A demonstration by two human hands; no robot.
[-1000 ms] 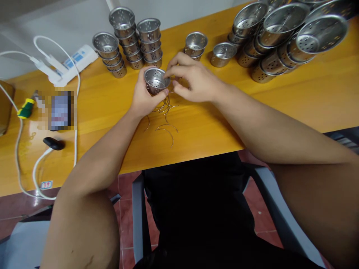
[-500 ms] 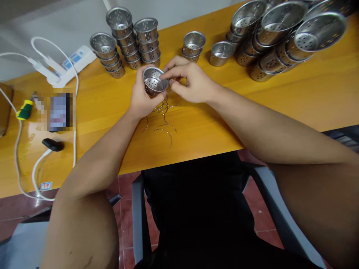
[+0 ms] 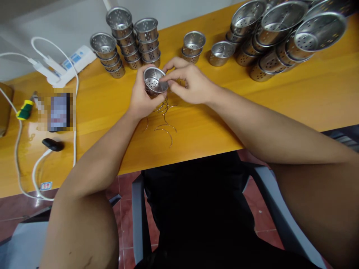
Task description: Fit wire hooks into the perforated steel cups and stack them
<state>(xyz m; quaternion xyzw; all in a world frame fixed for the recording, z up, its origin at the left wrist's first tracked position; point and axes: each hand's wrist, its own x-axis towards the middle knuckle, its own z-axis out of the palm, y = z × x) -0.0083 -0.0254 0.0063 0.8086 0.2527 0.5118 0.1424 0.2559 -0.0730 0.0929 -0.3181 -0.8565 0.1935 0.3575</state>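
The left hand (image 3: pixel 141 98) clamps the perforated cup (image 3: pixel 155 81), mouth tilted right toward the right hand (image 3: pixel 190 84), whose fingers (image 3: pixel 168 76) pinch together at its rim.

We see a small shiny metal cup (image 3: pixel 155 81), its wall and floor pierced with round holes, held just above the yellow tabletop a little left of the frame's upper centre, tilted with its open mouth toward us, and a thin wire (image 3: pixel 159 73) crossing its rim.
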